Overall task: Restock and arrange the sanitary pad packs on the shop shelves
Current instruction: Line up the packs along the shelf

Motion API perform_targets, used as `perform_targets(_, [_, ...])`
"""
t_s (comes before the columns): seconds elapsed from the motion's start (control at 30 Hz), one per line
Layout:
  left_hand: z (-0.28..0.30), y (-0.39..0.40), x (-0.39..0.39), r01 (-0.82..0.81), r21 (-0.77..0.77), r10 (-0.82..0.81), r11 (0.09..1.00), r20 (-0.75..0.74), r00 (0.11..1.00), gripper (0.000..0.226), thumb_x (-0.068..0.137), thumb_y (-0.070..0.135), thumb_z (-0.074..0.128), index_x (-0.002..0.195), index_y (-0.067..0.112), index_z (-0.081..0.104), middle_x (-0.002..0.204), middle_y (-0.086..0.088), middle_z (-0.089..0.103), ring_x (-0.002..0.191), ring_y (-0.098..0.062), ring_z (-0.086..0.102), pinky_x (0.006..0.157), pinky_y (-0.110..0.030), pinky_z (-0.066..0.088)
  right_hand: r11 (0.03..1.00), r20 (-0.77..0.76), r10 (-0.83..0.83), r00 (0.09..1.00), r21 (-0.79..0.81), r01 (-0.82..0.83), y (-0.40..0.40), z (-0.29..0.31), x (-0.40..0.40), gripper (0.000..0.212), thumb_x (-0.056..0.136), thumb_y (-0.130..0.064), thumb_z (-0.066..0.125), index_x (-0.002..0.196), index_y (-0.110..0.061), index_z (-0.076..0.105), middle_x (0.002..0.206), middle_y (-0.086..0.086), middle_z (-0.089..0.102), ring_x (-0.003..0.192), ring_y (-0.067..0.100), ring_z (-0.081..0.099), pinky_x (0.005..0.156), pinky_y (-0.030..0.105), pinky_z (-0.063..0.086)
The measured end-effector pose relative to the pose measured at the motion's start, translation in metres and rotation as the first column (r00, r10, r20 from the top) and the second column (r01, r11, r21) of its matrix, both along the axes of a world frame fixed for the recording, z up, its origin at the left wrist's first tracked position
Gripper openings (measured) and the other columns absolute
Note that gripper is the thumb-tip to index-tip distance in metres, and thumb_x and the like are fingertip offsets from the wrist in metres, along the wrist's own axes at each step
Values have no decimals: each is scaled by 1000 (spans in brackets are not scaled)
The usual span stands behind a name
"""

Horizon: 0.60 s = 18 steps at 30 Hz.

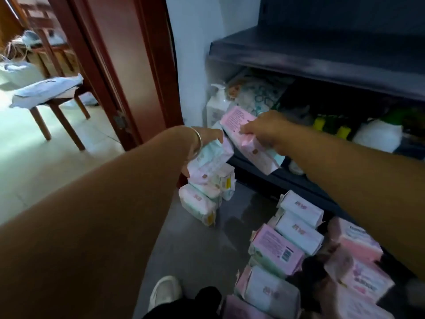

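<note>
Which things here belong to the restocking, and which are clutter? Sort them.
Job: pink pack in right hand; pale pack in left hand; floor packs; dark shelf.
Clutter: pump bottle; wooden chair; door frame.

Both forearms are bare; a thin silver bangle [197, 142] circles the left wrist. White shoe [163, 293], dark trousers [195, 305].

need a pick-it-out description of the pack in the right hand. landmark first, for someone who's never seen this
Start at the dark shelving unit on the right and go to its lower shelf's left end, by the white pump bottle. There the right hand grips a long pink pack, tilted, its far end pointing into the shelf. Unlike the paler pack in the left hand beside it, its top face carries fine print.
</note>
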<state>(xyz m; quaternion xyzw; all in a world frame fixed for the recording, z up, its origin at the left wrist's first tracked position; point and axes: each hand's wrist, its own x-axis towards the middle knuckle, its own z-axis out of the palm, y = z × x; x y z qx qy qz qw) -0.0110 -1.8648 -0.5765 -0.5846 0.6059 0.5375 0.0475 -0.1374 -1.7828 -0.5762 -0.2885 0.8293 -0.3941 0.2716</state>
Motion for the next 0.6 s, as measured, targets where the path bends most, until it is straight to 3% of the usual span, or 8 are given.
perform_targets(0.07, [-37, -14, 1, -9, -53, 8, 999, -8, 1000, 27, 86, 28, 57, 91, 2, 49, 84, -13, 50, 73, -29, 47, 70, -32, 43, 1000, 50, 31, 998, -4, -31, -19, -30, -1, 48, 81, -19, 71, 123, -1, 57, 119, 14, 61, 101, 31, 62, 77, 37, 55])
perform_targets(0.13, [-62, -25, -2, -36, -87, 29, 996, -86, 996, 19, 97, 19, 42, 108, 6, 50, 96, -10, 45, 80, -24, 44, 70, -30, 38, 998, 66, 61, 996, -5, -61, -36, -55, -3, 44, 82, -21, 70, 120, -3, 59, 115, 13, 63, 99, 29, 63, 78, 35, 54])
perform_targets(0.2, [-83, -35, -5, -86, 7, 86, 996, -179, 980, 42, 97, 20, 41, 134, 2, 44, 106, -9, 40, 84, -22, 45, 73, -30, 39, 997, 90, 76, 993, -15, -75, -51, -75, -5, 39, 82, -24, 69, 116, -7, 61, 113, 11, 65, 98, 28, 64, 82, 37, 55])
perform_targets(0.27, [-113, -47, -6, -207, 90, 222, 974, -215, 951, 65, 82, 32, 55, 140, 7, 40, 113, -1, 46, 94, -22, 49, 82, -32, 40, 996, 123, 85, 989, -18, -83, -63, -91, -8, 37, 83, -26, 68, 115, -9, 62, 114, 10, 66, 98, 27, 65, 87, 42, 55])
perform_targets(0.33, [-135, -53, -7, -445, 191, 477, 875, -189, 858, 83, 60, 42, 64, 135, 16, 41, 124, -2, 52, 104, -27, 54, 89, -42, 42, 995, 133, 100, 986, -23, -98, -75, -102, -12, 36, 84, -26, 67, 116, -11, 62, 114, 9, 66, 98, 26, 65, 88, 41, 54])
perform_targets(0.47, [-158, -60, -14, -586, 201, 619, 785, -269, 737, 75, 78, 30, 61, 141, 15, 24, 135, -15, 36, 118, -40, 41, 93, -60, 38, 990, 167, 136, 977, -71, -126, -97, -121, -18, 34, 88, -25, 64, 119, -11, 61, 113, 7, 66, 99, 23, 65, 87, 36, 54])
perform_targets(0.6, [-181, -71, -22, -543, 255, 596, 800, -242, 766, 68, 83, 19, 54, 144, 12, 24, 136, -16, 37, 117, -44, 41, 88, -61, 35, 981, 172, 187, 967, -83, -175, -115, -136, -23, 34, 91, -25, 61, 122, -12, 60, 115, 6, 66, 100, 21, 65, 90, 35, 53])
